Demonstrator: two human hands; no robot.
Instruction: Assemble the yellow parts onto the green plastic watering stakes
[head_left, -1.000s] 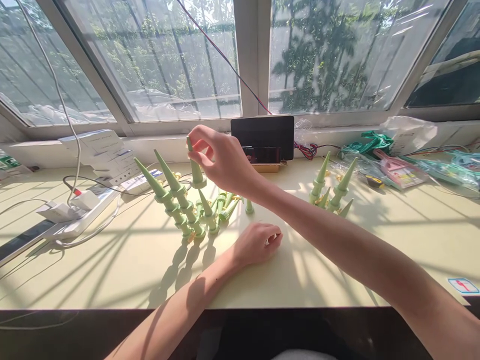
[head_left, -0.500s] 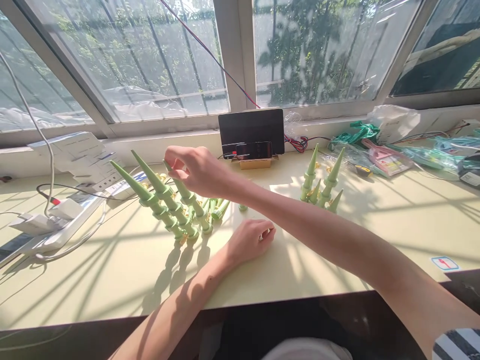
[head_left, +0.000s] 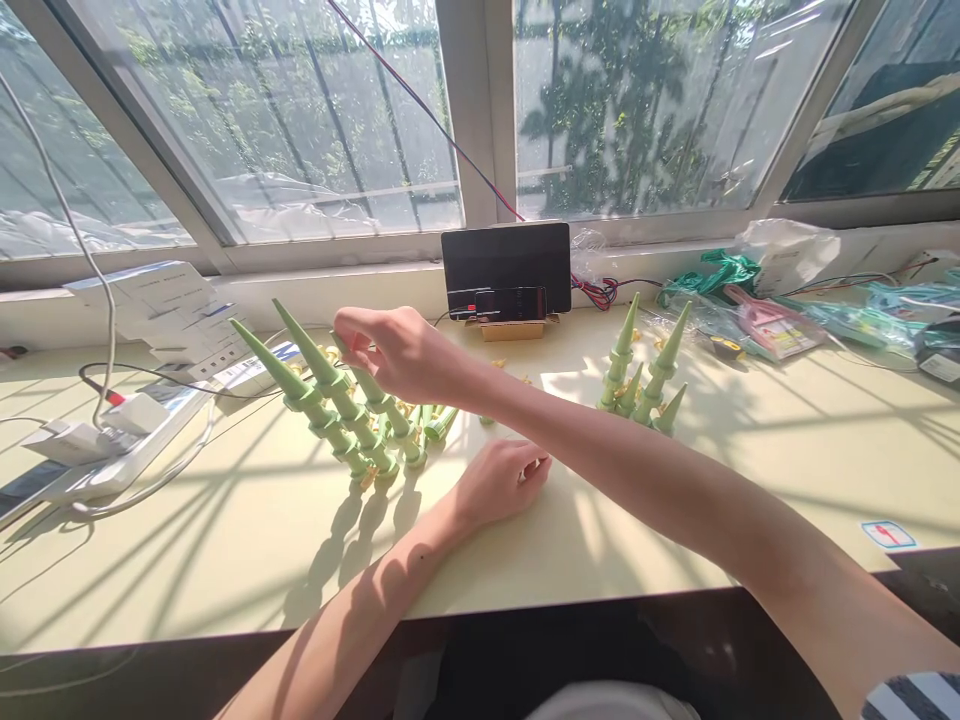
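My right hand [head_left: 397, 350] reaches across to the left and pinches the tip of a green cone stack [head_left: 382, 405], the nearest of three leaning stacks. Two taller stacks [head_left: 330, 395] stand just left of it. Loose green cones [head_left: 439, 420] lie behind the stacks. My left hand [head_left: 506, 480] rests on the pale table [head_left: 225, 540] with its fingers curled around a small pale piece that I cannot make out. A second group of green cone stacks [head_left: 645, 370] stands to the right.
A dark screen on a small stand [head_left: 506, 270] sits at the window sill. A white power strip with cables [head_left: 112, 430] and papers [head_left: 172, 310] lie at the left. Plastic bags and packets [head_left: 765, 300] crowd the back right. A small sticker [head_left: 889, 533] marks the table's right front.
My right hand has come down with the green cone and set it onto the third stack. The left hand has stayed where it was. The view shifted slightly.
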